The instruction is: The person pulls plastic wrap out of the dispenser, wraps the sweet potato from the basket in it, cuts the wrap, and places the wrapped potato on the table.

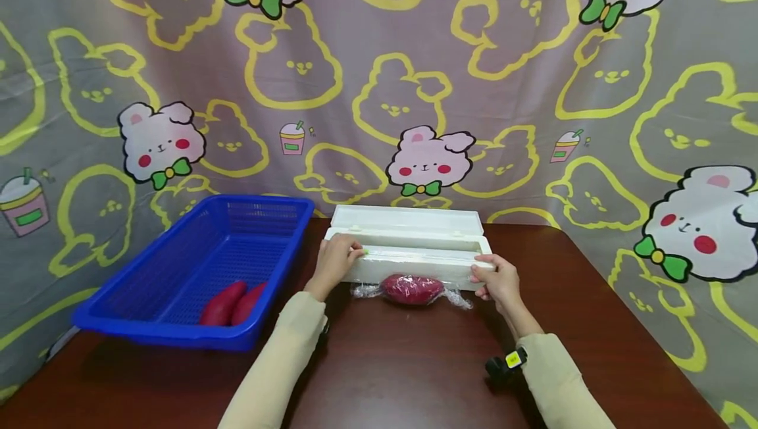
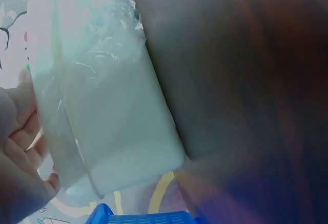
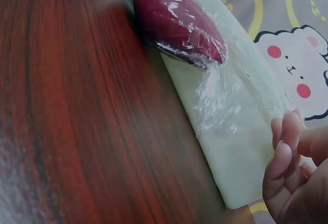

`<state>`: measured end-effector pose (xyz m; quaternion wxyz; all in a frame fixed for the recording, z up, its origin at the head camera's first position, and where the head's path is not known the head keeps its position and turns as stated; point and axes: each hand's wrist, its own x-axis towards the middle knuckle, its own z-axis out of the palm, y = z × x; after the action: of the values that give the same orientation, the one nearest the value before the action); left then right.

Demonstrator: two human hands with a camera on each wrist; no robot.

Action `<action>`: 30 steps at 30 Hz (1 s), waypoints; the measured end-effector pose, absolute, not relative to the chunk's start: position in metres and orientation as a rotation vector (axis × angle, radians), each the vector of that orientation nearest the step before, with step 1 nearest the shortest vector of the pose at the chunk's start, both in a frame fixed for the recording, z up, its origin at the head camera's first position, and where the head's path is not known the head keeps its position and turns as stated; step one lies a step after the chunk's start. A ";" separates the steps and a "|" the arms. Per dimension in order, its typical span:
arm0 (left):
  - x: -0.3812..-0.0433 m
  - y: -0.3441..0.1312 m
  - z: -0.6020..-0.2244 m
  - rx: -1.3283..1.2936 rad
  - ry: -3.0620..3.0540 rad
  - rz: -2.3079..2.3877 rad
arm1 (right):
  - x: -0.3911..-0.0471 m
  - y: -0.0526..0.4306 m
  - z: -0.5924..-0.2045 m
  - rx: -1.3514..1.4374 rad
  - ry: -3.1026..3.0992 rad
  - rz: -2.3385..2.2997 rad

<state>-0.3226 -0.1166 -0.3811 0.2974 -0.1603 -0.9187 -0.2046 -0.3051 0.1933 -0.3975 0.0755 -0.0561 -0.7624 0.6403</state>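
Observation:
A long white cling film dispenser box (image 1: 408,261) lies on the table with its lid (image 1: 408,220) raised at the back. Clear film hangs over its front, and a red sweet potato (image 1: 412,289) wrapped in film lies against it, the film (image 3: 207,98) bunched at its ends. At the box's left end my left hand (image 1: 337,259) pinches a small green slide cutter (image 1: 365,252) on the top edge; its other fingers (image 2: 36,149) curl along the box's far side. My right hand (image 1: 499,279) grips the box's right end, fingers bent at its edge.
On the left a blue plastic basket (image 1: 284,271) holds red sweet potatoes (image 1: 223,304). A patterned cloth (image 1: 509,120) hangs behind the brown table (image 1: 408,370). A black wrist device (image 1: 514,358) with a yellow screen sits at my right sleeve.

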 end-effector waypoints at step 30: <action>-0.372 -0.164 -0.446 -0.293 -2.086 -0.867 | -0.303 0.200 -0.397 -0.144 -2.339 1.893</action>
<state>-0.3720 -0.1637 -0.4463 0.4188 -0.1168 -0.8316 -0.3455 -0.3025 0.1998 -0.3967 0.0646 -0.0476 -0.7747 0.6272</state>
